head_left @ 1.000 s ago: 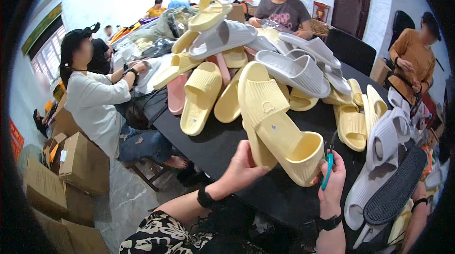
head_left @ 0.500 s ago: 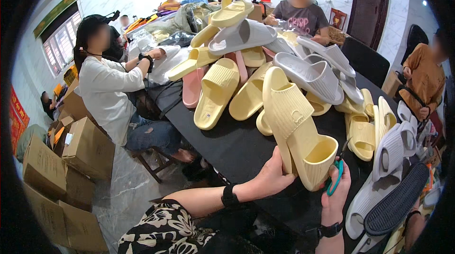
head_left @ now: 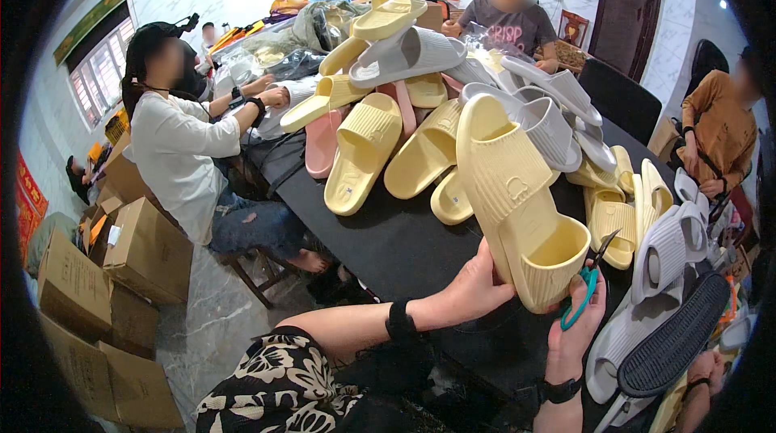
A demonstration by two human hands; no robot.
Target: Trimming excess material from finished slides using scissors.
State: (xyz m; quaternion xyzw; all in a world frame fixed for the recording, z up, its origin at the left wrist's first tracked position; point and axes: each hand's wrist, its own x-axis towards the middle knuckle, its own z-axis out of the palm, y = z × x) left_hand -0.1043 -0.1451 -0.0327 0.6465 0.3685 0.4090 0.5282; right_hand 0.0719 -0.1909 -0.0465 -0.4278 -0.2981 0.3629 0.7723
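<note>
My left hand (head_left: 475,292) grips a pair of pale yellow slide slippers (head_left: 517,182), pressed together and held tilted upright over the table. Its thumb and fingers close on the side near the lower end. Close by on the right, my right hand (head_left: 575,330) holds scissors (head_left: 592,281) with teal handles and dark blades pointing up. Those fingers are also near the lower end of the slippers; whether they touch it is hard to make out. Behind the pair lies a heap of slides, with a yellow one (head_left: 362,154) and a grey one (head_left: 412,57) among them.
A black table (head_left: 380,251) bears the heap. Yellow and grey slides (head_left: 659,259) and a dark-soled one (head_left: 672,336) lie on the right. A person in white (head_left: 182,134) sits left, another (head_left: 513,29) across, one in brown (head_left: 719,122) at right. Cardboard boxes (head_left: 149,251) stand on the floor.
Both hands have shifted slightly right with the slippers, which have turned to show more of the strap. The scissors' blades stand out more clearly, apart from the slippers.
</note>
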